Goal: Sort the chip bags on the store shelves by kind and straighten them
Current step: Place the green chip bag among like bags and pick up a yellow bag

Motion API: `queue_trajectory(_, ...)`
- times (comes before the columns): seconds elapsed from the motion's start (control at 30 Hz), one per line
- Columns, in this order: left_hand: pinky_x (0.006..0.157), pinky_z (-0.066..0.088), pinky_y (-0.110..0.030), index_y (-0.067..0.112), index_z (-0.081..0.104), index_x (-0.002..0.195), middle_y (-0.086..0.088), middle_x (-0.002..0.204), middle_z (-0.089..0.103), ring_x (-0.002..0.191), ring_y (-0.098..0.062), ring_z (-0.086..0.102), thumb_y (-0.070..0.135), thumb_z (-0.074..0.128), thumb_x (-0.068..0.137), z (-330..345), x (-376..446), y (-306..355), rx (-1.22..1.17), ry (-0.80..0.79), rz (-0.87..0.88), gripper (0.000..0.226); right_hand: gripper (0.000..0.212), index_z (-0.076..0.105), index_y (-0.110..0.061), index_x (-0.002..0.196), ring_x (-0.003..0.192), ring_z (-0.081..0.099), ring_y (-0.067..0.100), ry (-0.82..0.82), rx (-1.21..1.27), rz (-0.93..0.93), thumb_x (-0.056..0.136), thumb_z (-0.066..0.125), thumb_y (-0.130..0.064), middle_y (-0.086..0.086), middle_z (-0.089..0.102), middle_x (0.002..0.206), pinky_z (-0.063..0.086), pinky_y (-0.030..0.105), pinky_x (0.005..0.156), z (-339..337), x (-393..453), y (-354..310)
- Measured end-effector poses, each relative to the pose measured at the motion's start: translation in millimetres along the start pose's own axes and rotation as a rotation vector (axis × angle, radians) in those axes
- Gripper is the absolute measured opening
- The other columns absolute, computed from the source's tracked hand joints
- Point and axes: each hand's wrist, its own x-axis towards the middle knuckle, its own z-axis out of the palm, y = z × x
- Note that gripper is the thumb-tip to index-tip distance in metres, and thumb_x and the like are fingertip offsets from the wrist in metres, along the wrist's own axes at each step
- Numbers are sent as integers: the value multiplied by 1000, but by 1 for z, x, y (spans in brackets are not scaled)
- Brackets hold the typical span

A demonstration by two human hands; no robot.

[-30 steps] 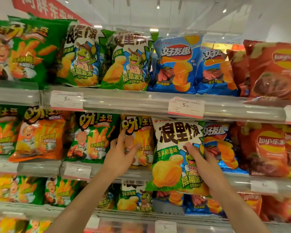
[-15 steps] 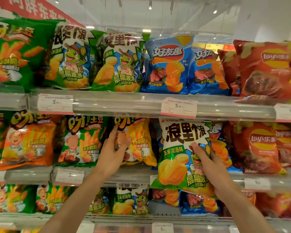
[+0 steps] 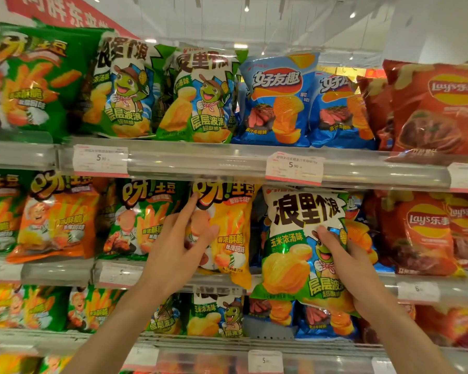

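My right hand point(image 3: 347, 268) grips a white-and-green turtle chip bag point(image 3: 297, 238) by its right edge, thumb on the front, in front of the middle shelf. The bag hangs over the shelf rail and covers blue bags behind it. My left hand point(image 3: 179, 244) pinches the left edge of a yellow fries bag point(image 3: 230, 233) standing on the middle shelf, forefinger stretched up along the bag. Two matching turtle bags point(image 3: 125, 90) point(image 3: 200, 95) stand on the top shelf.
Blue steak-flavour bags point(image 3: 278, 101) and red Lay's bags point(image 3: 438, 109) fill the top shelf's right. Green fries bags point(image 3: 143, 220) and orange ones point(image 3: 54, 220) stand left of my left hand. Red Lay's point(image 3: 422, 233) fill the middle right. Clear rails with price tags point(image 3: 293, 168) front each shelf.
My view has drifted down and right. The right hand has lifted the turtle bag slightly and its thumb now sits higher on the front. The left hand still holds the yellow bag's edge.
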Motion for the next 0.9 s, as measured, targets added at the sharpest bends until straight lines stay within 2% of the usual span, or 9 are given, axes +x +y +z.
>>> queue_trajectory(0.07, 70, 42, -9, 56, 13, 153, 15, 128, 41, 75, 15, 56, 62, 52, 91, -13, -9, -2, 48, 36, 13, 73, 40, 67, -38, 109, 94, 75, 22, -7, -14, -12, 80, 69, -65, -4, 78, 102, 59, 48, 89, 10, 0, -2)
queue_trajectory(0.17, 67, 44, -17, 63, 12, 149, 13, 126, 44, 71, -9, 64, 62, 53, 89, -35, -22, -10, 77, 87, 0, 72, 40, 66, -35, 111, 91, 74, 17, -23, -47, -36, 83, 66, -64, -6, 77, 99, 59, 42, 86, 32, -1, -8)
queue_trajectory(0.27, 68, 55, -30, 66, 12, 147, 8, 121, 45, 66, -12, 64, 62, 53, 88, -56, -33, -21, 95, 113, -45, 72, 45, 62, -31, 112, 89, 69, 10, -31, -101, -83, 85, 61, -66, -10, 72, 97, 57, 35, 79, 62, 1, -14)
queue_trajectory(0.33, 73, 58, -39, 67, 10, 146, 5, 122, 44, 65, -12, 64, 63, 53, 88, -69, -40, -28, 110, 124, -64, 72, 52, 61, -33, 114, 95, 68, 15, -24, -123, -93, 82, 59, -73, -9, 71, 101, 56, 41, 87, 83, 7, -15)
queue_trajectory(0.47, 78, 56, -37, 66, 9, 148, 9, 129, 41, 70, -9, 63, 64, 51, 90, -89, -50, -41, 164, 156, -62, 72, 72, 55, -33, 127, 112, 64, 24, -75, -122, -89, 74, 55, -83, -5, 69, 118, 49, 49, 104, 120, 18, -19)
queue_trajectory(0.53, 74, 54, -33, 65, 9, 148, 10, 128, 41, 69, -7, 61, 64, 51, 90, -97, -54, -45, 173, 178, -61, 72, 78, 46, -25, 141, 123, 58, 25, -92, -130, -109, 83, 53, -77, -5, 62, 126, 43, 42, 108, 136, 25, -20)
queue_trajectory(0.6, 71, 54, -32, 66, 8, 148, 10, 129, 42, 69, -8, 62, 64, 51, 90, -103, -57, -48, 176, 184, -65, 72, 72, 40, -14, 146, 126, 52, 25, -87, -135, -135, 94, 52, -62, -2, 56, 128, 38, 33, 100, 149, 29, -22)
queue_trajectory(0.77, 77, 57, -37, 67, 9, 147, 11, 130, 42, 80, -9, 64, 64, 52, 90, -112, -60, -54, 156, 183, -62, 72, 71, 29, -11, 152, 135, 45, 30, -96, -151, -158, 100, 47, -55, 9, 50, 144, 34, 34, 100, 166, 35, -26)
queue_trajectory(0.9, 75, 56, -35, 65, 10, 148, 14, 125, 42, 74, -6, 62, 63, 53, 90, -113, -58, -59, 134, 179, -54, 73, 71, 28, -6, 151, 134, 47, 33, -66, -196, -190, 101, 47, -53, 13, 50, 146, 37, 36, 104, 172, 39, -22)
